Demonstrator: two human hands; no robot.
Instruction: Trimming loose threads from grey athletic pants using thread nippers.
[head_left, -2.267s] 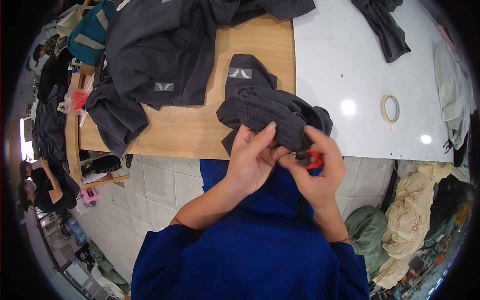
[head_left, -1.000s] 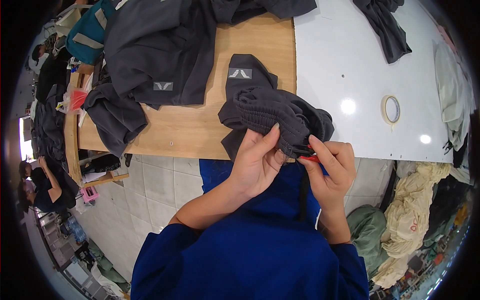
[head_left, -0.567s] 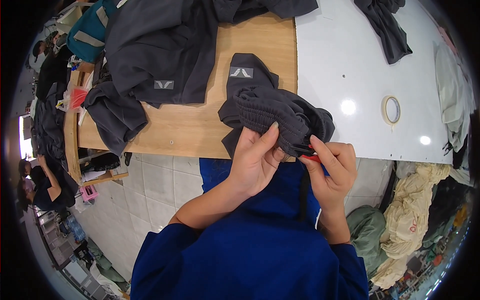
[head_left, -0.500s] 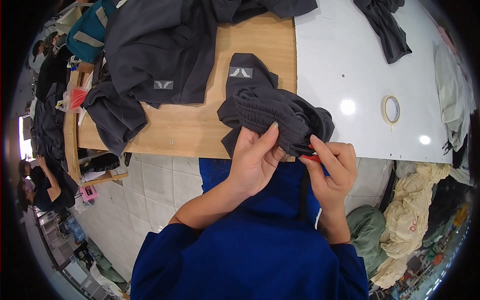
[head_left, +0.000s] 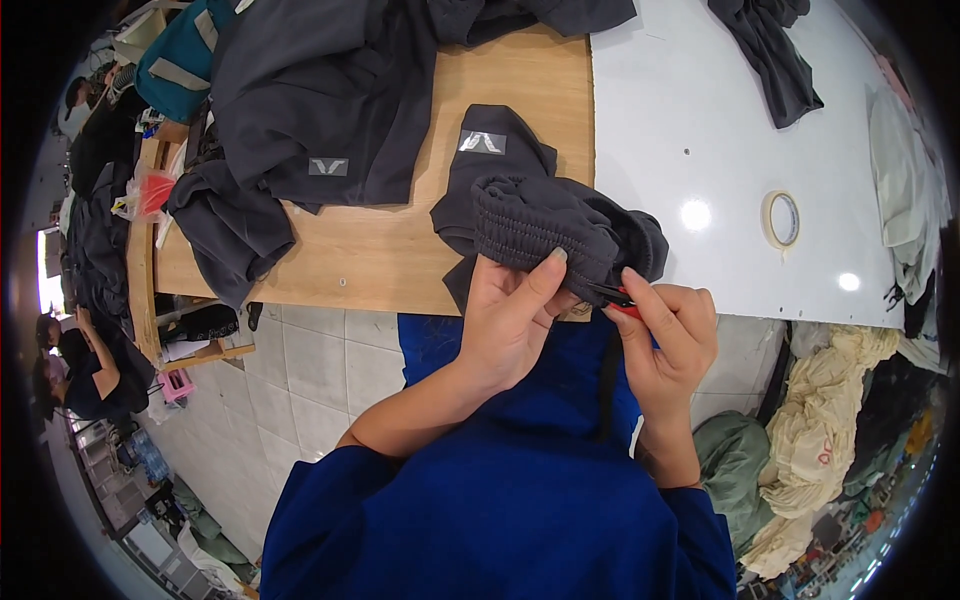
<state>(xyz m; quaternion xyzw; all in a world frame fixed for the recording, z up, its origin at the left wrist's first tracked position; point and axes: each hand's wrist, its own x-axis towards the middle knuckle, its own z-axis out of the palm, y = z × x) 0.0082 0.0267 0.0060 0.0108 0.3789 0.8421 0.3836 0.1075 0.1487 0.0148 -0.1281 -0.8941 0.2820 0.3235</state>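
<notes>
Left hand [head_left: 515,325] pinching dark grey garment [head_left: 545,225] at 6 o'clock edge of worktop [head_left: 370,260]; right hand [head_left: 665,335] gripping red-and-black tool [head_left: 612,294] at garment's 5 o'clock side. Looks mid-step; can't tell what's finished. Grey pile [head_left: 320,110], 11 o'clock, untouched.

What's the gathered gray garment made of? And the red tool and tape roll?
Gathered gray garment: seemingly matte fabric; it folds softly, with stitched rows.
Red-and-black hand tool: maybe plastic where bright red, metal where thin and dark; mostly hidden.
Tape roll: probably paper tape, from its dull cream look.
</notes>
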